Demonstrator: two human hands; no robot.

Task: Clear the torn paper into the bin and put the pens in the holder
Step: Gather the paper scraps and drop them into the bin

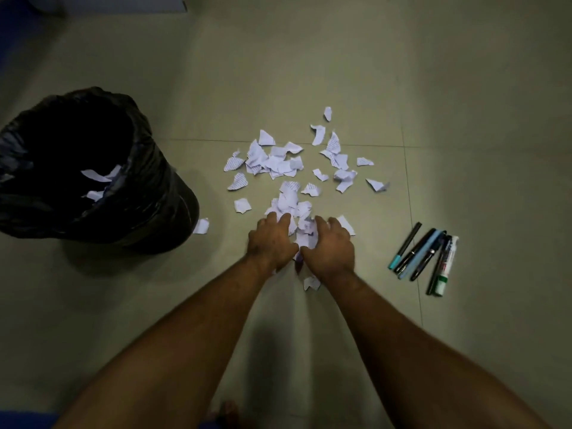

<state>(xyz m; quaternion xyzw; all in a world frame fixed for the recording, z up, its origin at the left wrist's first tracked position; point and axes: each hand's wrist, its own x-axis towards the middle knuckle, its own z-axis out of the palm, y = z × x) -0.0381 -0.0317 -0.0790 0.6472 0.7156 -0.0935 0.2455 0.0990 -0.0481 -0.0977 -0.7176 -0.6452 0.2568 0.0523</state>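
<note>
Torn white paper scraps (pixel 275 159) lie scattered over the tiled floor in the middle of the view. My left hand (pixel 270 243) and my right hand (pixel 329 246) sit side by side at the near edge of the scatter, fingers curled around a small heap of scraps (pixel 301 226) gathered between them. A bin lined with a black bag (pixel 148 187) stands to the left, with a few scraps inside. Several pens and markers (pixel 425 258) lie in a row on the floor to the right. No pen holder is in view.
One stray scrap (pixel 201 226) lies by the foot of the bin, another (pixel 311 283) just under my right wrist. A blue and white object (pixel 148 3) sits at the top left edge. My bare toes (pixel 227 411) show at the bottom.
</note>
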